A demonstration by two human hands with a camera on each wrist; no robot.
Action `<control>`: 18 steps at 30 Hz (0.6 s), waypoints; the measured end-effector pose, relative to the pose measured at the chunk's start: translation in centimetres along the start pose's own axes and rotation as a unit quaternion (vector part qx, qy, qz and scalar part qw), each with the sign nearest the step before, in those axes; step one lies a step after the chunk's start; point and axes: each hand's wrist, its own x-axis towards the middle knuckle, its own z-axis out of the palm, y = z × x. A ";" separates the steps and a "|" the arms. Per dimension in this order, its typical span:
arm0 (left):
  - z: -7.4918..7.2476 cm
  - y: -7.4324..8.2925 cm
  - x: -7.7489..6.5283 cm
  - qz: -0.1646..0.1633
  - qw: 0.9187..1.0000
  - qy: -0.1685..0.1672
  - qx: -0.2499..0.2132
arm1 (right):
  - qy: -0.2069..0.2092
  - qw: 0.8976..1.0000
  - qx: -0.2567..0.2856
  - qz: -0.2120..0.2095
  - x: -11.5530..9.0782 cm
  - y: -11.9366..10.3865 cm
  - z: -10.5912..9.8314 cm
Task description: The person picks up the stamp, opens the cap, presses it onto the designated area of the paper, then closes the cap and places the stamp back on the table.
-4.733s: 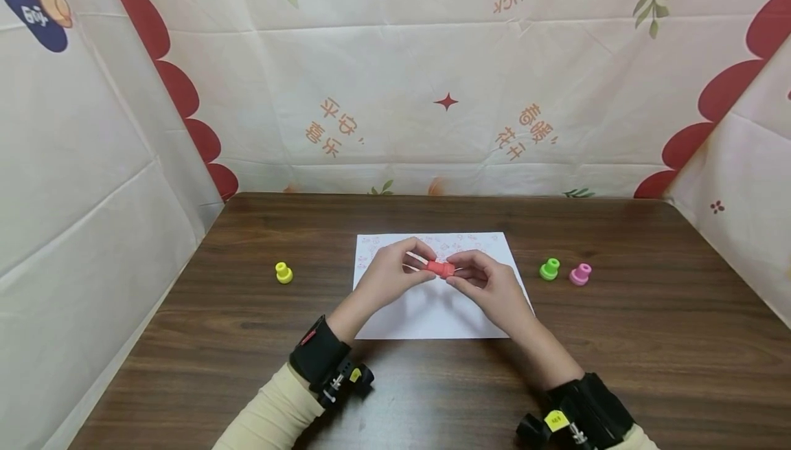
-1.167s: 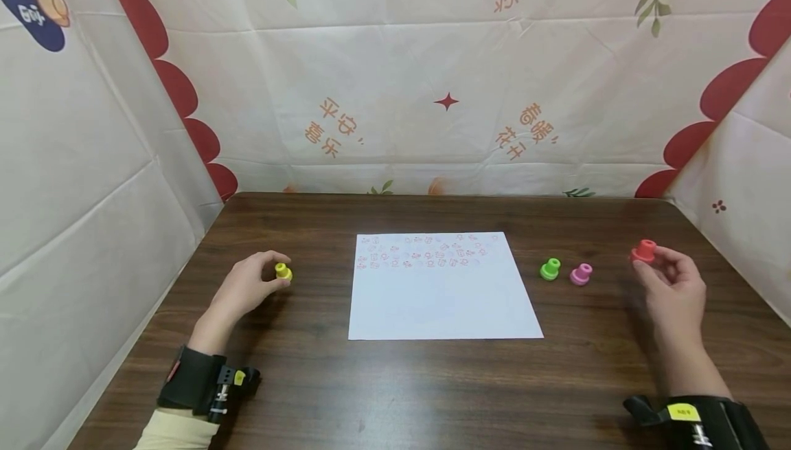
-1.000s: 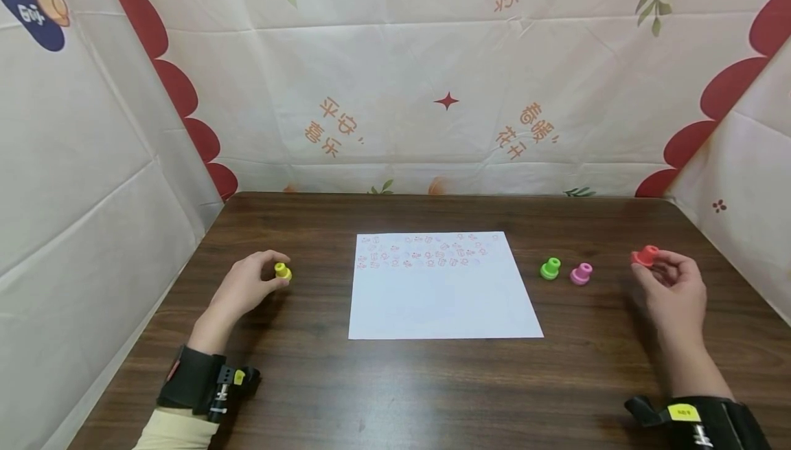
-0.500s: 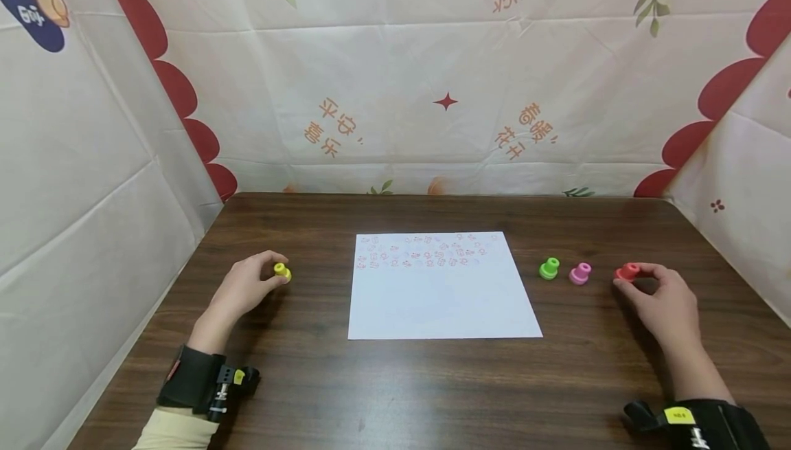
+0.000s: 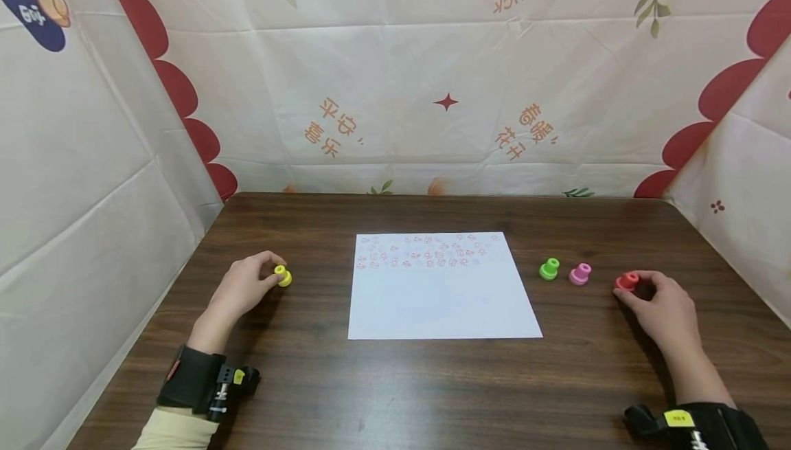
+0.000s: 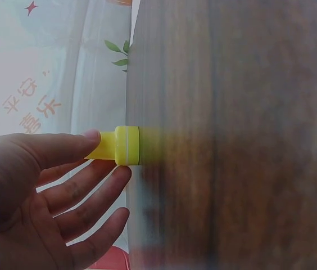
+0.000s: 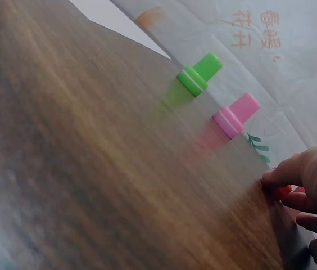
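In the head view my left hand (image 5: 249, 282), on the left of the table, pinches a small yellow stamp (image 5: 284, 277) by thumb and forefinger. The left wrist view has the thumb on the narrow handle of the yellow stamp (image 6: 126, 145), its wide base against the tabletop and the other fingers spread loosely. Over on the right, my right hand (image 5: 667, 309) holds a red stamp (image 5: 625, 282) low at the table between thumb and fingers. Those fingers hide most of the red stamp (image 7: 282, 192) in the right wrist view.
A green stamp (image 5: 548, 269) and a pink stamp (image 5: 580, 274) stand upright between the paper and my right hand. White paper (image 5: 441, 306) lies mid-table, rows of small red prints along its far part. A printed cloth (image 5: 395, 127) hangs behind the brown table (image 5: 432, 395).
Both hands have left the paper. The right carried the red stamp rightward, then down to the table beside the pink one; the left went over to the yellow stamp.
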 end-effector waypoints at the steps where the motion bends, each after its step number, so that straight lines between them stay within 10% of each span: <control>1: 0.0 0.0 0.0 -0.001 1.000 0.000 0.000 | 0.001 1.000 -0.001 -0.001 0.0 0.0 0.0; 18: -0.2 -0.2 -0.2 -0.008 1.000 0.002 0.001 | 0.009 1.000 0.008 -0.004 -0.2 0.1 -0.1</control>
